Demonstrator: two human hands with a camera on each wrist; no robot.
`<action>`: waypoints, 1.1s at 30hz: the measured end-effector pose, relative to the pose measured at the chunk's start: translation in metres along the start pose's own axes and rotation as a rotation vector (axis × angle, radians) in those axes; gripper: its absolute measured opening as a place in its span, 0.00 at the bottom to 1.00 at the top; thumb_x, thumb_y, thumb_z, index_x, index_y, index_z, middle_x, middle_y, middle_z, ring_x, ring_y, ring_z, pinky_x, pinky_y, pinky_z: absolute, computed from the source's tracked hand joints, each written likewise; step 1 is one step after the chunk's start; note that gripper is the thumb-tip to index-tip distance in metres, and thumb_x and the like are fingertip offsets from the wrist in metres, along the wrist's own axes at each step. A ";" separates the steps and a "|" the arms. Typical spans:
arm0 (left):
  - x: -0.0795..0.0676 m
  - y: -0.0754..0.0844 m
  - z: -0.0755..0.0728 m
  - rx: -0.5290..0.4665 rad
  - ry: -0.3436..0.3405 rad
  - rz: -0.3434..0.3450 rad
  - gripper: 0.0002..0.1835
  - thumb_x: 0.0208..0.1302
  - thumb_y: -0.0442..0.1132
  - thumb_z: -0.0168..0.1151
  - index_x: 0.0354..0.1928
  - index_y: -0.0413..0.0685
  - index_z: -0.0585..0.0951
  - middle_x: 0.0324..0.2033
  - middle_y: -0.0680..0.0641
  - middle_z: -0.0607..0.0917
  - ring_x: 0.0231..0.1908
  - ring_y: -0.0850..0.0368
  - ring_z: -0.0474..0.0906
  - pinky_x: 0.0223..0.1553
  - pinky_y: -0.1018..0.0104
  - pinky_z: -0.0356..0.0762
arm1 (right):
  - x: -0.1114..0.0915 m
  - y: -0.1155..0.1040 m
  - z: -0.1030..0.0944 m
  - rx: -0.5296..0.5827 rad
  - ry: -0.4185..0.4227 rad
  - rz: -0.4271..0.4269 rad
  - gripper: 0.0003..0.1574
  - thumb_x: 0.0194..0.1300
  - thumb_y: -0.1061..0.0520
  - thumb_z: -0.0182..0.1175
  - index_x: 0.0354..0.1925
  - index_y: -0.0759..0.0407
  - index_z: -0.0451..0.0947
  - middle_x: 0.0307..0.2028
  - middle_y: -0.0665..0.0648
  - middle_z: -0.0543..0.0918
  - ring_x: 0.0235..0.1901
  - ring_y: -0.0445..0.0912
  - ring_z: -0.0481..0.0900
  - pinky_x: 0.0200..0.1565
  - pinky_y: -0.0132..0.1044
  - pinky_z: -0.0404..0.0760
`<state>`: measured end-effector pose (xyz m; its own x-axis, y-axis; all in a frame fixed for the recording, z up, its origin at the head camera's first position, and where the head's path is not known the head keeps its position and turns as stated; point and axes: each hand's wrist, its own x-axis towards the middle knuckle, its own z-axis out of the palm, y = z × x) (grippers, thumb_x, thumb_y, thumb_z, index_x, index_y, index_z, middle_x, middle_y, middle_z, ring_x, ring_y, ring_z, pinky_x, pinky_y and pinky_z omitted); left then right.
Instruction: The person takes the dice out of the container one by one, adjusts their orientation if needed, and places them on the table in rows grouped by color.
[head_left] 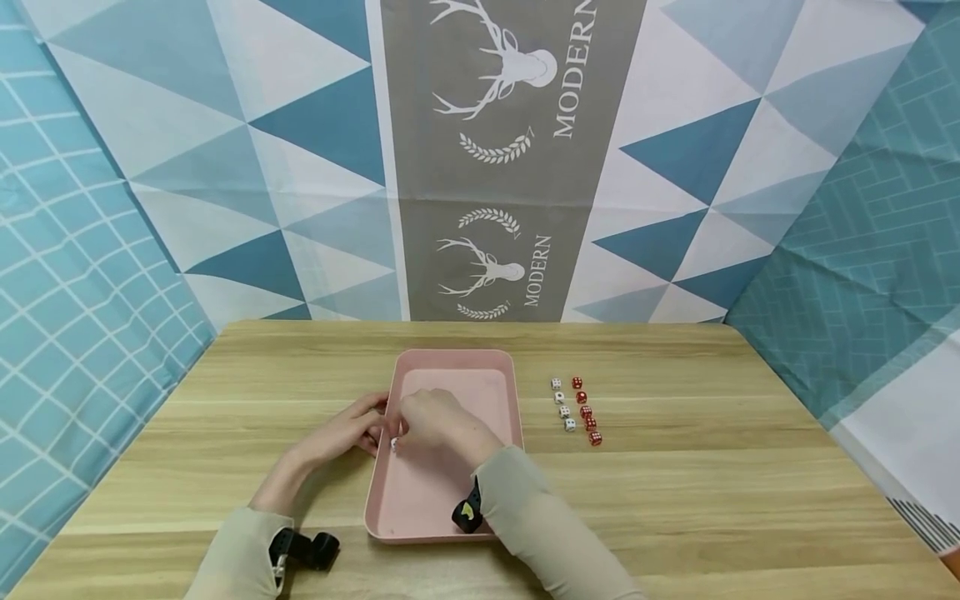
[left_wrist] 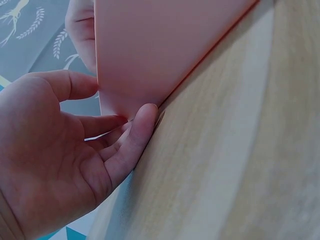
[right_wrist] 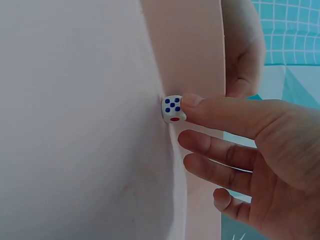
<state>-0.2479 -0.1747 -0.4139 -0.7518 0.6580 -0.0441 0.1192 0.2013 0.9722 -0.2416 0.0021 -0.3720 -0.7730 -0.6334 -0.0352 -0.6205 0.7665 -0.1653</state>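
In the head view my right hand is inside the pink tray, close to its left wall. It pinches a white die with blue pips, which sits where the tray's floor meets that wall in the right wrist view. The remaining fingers of this hand are spread below the die. My left hand is outside the tray on its left. Its fingertips touch the outer wall, and one digit reaches the rim in the left wrist view.
Right of the tray on the wooden table lie a column of white dice and a column of red dice. A patterned cloth hangs behind the table. Black cameras are strapped to both wrists.
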 end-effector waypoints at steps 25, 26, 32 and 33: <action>-0.004 -0.001 0.001 0.060 0.109 -0.126 0.28 0.68 0.37 0.39 0.66 0.31 0.51 0.34 0.40 0.76 0.32 0.58 0.76 0.34 0.62 0.80 | -0.022 0.022 -0.024 0.075 -0.021 0.090 0.07 0.46 0.60 0.60 0.20 0.47 0.73 0.21 0.43 0.74 0.23 0.38 0.69 0.26 0.28 0.68; -0.004 -0.001 0.001 0.058 0.111 -0.129 0.28 0.68 0.37 0.40 0.66 0.31 0.51 0.34 0.41 0.76 0.31 0.58 0.76 0.34 0.62 0.80 | -0.023 0.024 -0.026 0.071 -0.013 0.081 0.06 0.46 0.59 0.60 0.21 0.48 0.73 0.21 0.43 0.73 0.23 0.37 0.68 0.26 0.28 0.68; -0.003 0.000 0.002 0.049 0.111 -0.124 0.28 0.67 0.37 0.40 0.66 0.31 0.50 0.34 0.39 0.75 0.31 0.57 0.76 0.34 0.61 0.80 | -0.032 0.038 -0.031 0.134 0.011 0.070 0.06 0.44 0.57 0.62 0.20 0.48 0.74 0.19 0.42 0.73 0.22 0.37 0.69 0.26 0.28 0.68; -0.003 0.000 0.002 0.053 0.110 -0.124 0.28 0.67 0.37 0.40 0.66 0.30 0.50 0.36 0.39 0.75 0.32 0.56 0.76 0.34 0.61 0.80 | -0.033 0.040 -0.031 0.147 0.015 0.076 0.06 0.44 0.57 0.62 0.19 0.48 0.73 0.19 0.42 0.72 0.22 0.37 0.69 0.26 0.28 0.68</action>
<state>-0.2444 -0.1754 -0.4143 -0.8291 0.5426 -0.1349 0.0529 0.3164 0.9472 -0.2449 0.0577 -0.3465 -0.8194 -0.5719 -0.0383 -0.5355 0.7876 -0.3048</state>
